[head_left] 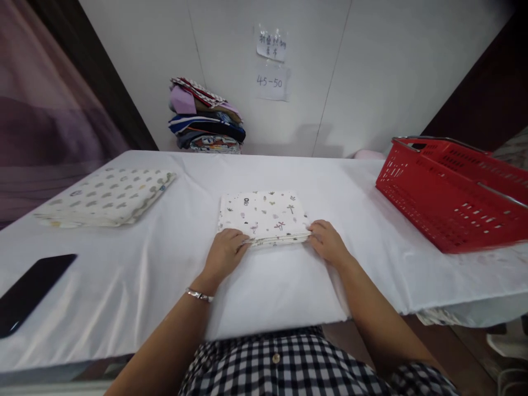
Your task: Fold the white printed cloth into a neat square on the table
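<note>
White sheeting is covering the table [124, 297], and its near edge is running just in front of the person's checked shirt [289, 363], with slack cloth hanging over the corner at the right. Both hands are working at the near edge of a folded printed cloth [264, 214] lying at the table's middle. The left hand [225, 252], a bracelet [199, 295] at its wrist, is curling its fingers onto the cloth's near left corner; the right hand [329, 242] is pinching the layered edge at the near right corner. Both are closed lightly on the cloth rather than clenched. By the look of it, the folding is nearly finished and the layers are being squared up; a next move would call for keeping those stacked edges aligned while lifting or pressing.

Room is lying open on either side of the cloth. A dark phone [31, 291] is resting near the left edge, well apart. Farther left, another folded cloth [105, 197] is sitting flat. A red basket [454, 192] is standing at the right, close to the table's edge. Against the wall, a pile of folded fabrics [206, 118] is stacked beneath two paper notes [271, 63].
</note>
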### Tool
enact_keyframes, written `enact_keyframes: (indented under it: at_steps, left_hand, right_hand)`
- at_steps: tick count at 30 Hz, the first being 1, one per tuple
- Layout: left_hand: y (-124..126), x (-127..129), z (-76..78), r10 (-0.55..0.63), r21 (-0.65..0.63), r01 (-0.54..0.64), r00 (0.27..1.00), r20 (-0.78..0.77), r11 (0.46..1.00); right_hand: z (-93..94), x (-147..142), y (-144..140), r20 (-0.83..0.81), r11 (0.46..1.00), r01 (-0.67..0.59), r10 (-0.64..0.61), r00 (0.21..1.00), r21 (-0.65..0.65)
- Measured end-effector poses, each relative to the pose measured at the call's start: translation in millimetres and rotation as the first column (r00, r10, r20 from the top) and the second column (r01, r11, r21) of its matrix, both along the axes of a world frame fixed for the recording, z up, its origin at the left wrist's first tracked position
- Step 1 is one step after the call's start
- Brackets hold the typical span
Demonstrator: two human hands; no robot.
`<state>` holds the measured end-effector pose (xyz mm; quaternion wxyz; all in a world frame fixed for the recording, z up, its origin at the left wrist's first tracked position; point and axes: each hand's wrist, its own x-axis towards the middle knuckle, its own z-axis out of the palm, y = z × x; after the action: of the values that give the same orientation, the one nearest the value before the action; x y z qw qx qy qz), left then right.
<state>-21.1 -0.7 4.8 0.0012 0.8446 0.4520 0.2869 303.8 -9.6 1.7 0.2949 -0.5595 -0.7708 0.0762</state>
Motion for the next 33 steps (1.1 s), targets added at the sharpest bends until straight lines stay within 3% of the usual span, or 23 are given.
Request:
enact_keyframes:
  at_steps: [4,12,17,21,26,33]
  left_hand:
    - [-3,-1,2.0,0.021,-0.025,-0.021,1.0,0.008,0.999]
    - [-3,-3,3.6,0.041,-0.039,-0.04,0.999,0.01,0.998]
    - [-4,-6,1.9,0.014,-0.076,-0.013,1.0,0.007,0.997]
    - [-3,-4,1.4,0.038,-0.088,-0.035,0.999,0.027,0.995]
    - [-4,-1,6.0,0.047,-0.127,-0.041,0.998,0.042,0.991]
    - [-4,-1,8.7,0.027,-0.108,-0.021,0.998,0.054,0.994]
  right_hand:
    - [5.5,-18,-1,0.048,0.976,-0.133,0.126,0.991,0.172]
    - [21.3,-75,6,0.182,0.946,-0.323,0.313,0.932,0.028]
    - [23.2,-98,16,0.276,0.935,-0.355,0.347,0.896,-0.024]
    - [12.0,-109,20,0.253,0.948,-0.318,0.306,0.918,0.005]
    - [-0.6,-109,19,0.218,0.946,-0.314,0.291,0.931,0.078]
    - [-3.7,-107,16,0.179,0.942,-0.313,0.29,0.94,0.118]
